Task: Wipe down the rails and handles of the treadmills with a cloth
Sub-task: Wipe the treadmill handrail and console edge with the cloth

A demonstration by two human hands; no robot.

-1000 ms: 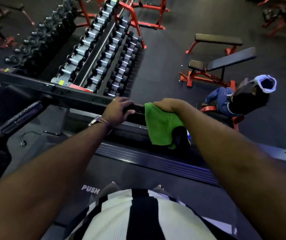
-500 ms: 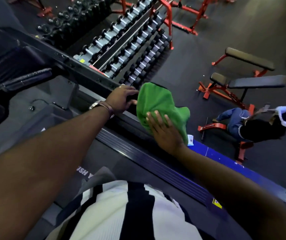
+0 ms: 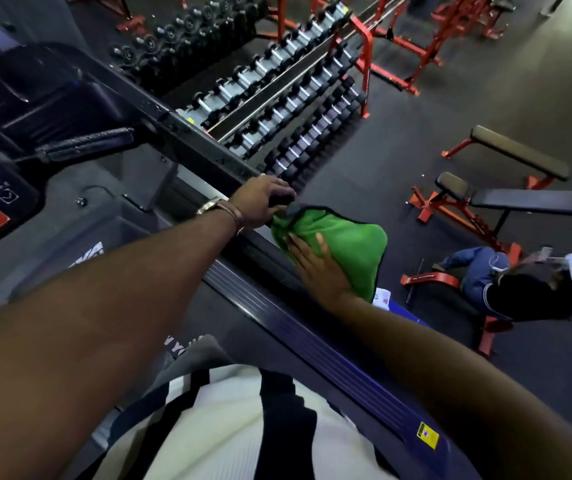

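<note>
Soft green microfibre cloth (image 3: 343,244): light, limp, drapes over black treadmill side rail (image 3: 187,140). Right hand (image 3: 319,268) presses it flat, fingers straight; left hand (image 3: 260,202) grips rail end. Best hold: palm over bunched middle.

We saw a dark rubber floor (image 3: 450,126), a dumbbell rack (image 3: 288,95) on red frames, two red-framed benches (image 3: 519,199), and a seated person (image 3: 519,289) nearby under dim light.

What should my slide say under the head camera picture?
Right hand presses a green cloth on the treadmill rail; left hand grips it.
</note>
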